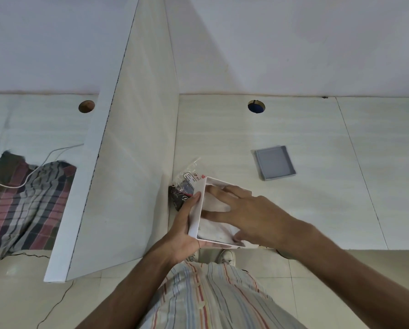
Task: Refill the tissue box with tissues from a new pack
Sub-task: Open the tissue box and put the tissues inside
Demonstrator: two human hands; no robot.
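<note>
A white open tissue box (196,211) stands tilted on the near edge of the white desk (293,210). My left hand (182,231) grips its left wall from outside, thumb on the rim. My right hand (244,211) reaches into the box with fingers spread, pressing flat on the white tissues (216,205) inside. Just behind the box lies a crumpled clear plastic tissue pack wrapper (187,184) with dark print, against the divider. The box's grey lid (274,165) lies apart on the desk, farther back to the right.
A tall white divider panel (118,174) rises at the left of the box. Beyond it lies a striped cloth (30,203) with a white cable. Round cable holes (256,106) are in the desk's back. My shoes and striped clothes show below the desk edge.
</note>
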